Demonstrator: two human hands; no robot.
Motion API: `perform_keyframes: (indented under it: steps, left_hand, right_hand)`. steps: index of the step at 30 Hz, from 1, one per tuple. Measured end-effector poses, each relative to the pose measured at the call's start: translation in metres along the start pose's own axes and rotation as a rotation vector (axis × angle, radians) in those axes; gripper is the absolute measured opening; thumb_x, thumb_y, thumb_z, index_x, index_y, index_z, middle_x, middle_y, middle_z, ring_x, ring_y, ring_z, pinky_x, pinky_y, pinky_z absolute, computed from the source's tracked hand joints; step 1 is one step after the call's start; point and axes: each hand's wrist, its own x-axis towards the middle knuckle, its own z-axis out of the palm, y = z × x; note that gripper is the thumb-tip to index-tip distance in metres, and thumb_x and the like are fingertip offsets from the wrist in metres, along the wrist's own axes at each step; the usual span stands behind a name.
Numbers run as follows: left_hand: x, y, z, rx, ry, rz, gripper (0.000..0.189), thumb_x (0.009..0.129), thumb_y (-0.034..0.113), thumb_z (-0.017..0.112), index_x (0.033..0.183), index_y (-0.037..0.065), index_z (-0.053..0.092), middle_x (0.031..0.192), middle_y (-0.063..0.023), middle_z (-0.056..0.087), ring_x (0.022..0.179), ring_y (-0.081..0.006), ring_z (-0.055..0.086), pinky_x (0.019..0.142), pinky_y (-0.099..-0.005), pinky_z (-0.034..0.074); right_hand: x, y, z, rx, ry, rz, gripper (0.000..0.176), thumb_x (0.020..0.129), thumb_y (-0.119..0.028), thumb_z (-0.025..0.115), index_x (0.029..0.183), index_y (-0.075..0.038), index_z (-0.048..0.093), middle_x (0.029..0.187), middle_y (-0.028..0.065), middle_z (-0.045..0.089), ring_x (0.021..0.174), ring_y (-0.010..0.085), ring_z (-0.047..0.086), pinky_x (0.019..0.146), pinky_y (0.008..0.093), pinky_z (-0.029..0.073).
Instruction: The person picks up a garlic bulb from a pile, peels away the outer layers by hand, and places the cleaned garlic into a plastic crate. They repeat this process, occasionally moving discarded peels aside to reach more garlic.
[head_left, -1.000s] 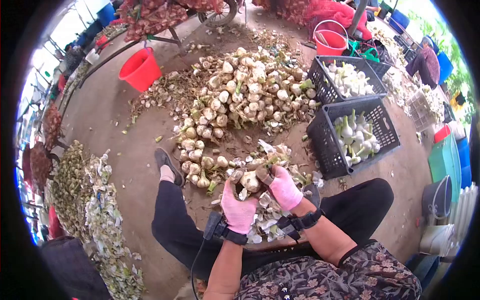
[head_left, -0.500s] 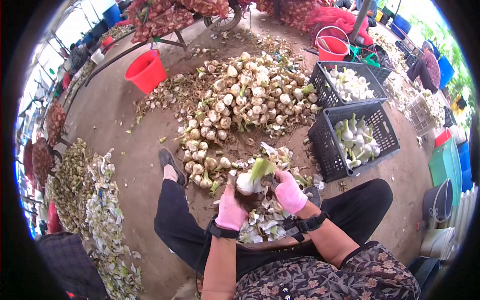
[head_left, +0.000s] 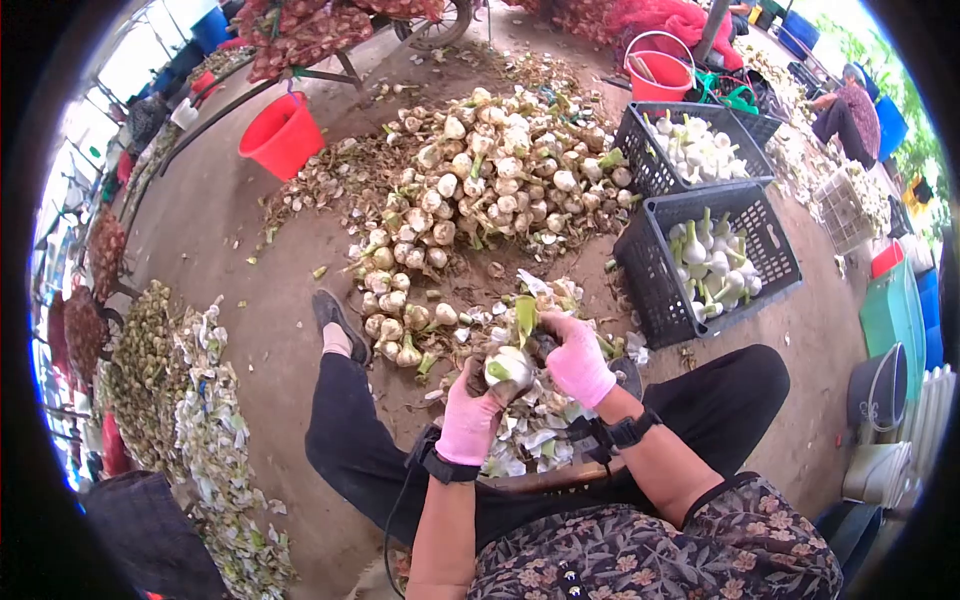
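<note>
Both hands wear pink gloves with dark, dirty fingers. My left hand [head_left: 474, 408] is wrapped round a white garlic bulb [head_left: 509, 368] held over the peelings between my legs. Just to its right, my right hand [head_left: 574, 360] is closed at the green leaf [head_left: 526, 320] that rises beside the bulb. The fingertips of my right hand are partly hidden, so its exact grip is hard to see. Loose white skins [head_left: 535, 440] lie below the hands. Ahead of them spreads a large heap of untrimmed garlic bulbs [head_left: 505, 185].
Two black crates [head_left: 665, 300] with cleaned garlic stand at the right. A red bucket [head_left: 283, 138] is at the upper left, another red bucket [head_left: 660, 75] behind the crates. A row of skins [head_left: 215, 430] lies left. A person [head_left: 855, 120] sits at the far right.
The bulb has turned and moved slightly, its top now facing up. The green leaf stands more upright and looks narrower. My left hand has shifted round the bulb, and the view has tilted slightly.
</note>
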Motion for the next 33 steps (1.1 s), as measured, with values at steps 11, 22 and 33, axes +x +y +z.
perform_keyframes:
  steps: [11,22,33]
  left_hand:
    - [-0.007,-0.004,0.004,0.076,-0.038,0.002,0.058,0.076,0.000,0.072,0.127,-0.001,0.043,0.119,-0.0074,0.056,0.107,-0.0157,0.056,0.091,-0.0280,0.046]
    - [-0.006,0.010,-0.010,0.200,-0.045,-0.057,0.060,0.076,0.021,0.077,0.124,-0.002,0.048,0.111,-0.0072,0.060,0.099,-0.0145,0.058,0.082,-0.0271,0.049]
    - [-0.015,0.001,-0.012,-0.194,-0.095,-0.133,0.050,0.091,0.021,0.058,0.130,-0.004,0.038,0.120,-0.0124,0.055,0.107,-0.0216,0.058,0.092,-0.0319,0.048]
  right_hand:
    - [0.019,-0.002,-0.024,-0.173,-0.248,-0.022,0.057,0.071,0.005,0.062,0.126,-0.004,0.051,0.124,0.0171,0.052,0.116,0.0285,0.051,0.096,0.0344,0.043]
    - [0.011,-0.038,-0.041,0.157,-0.527,-0.046,0.049,0.067,0.014,0.051,0.111,-0.003,0.064,0.104,0.0095,0.063,0.101,0.0194,0.059,0.091,0.0300,0.045]
    - [0.013,-0.059,-0.035,-0.503,-0.553,-0.261,0.031,0.062,0.002,0.057,0.092,-0.001,0.061,0.089,0.0152,0.061,0.085,0.0353,0.059,0.073,0.0389,0.048]
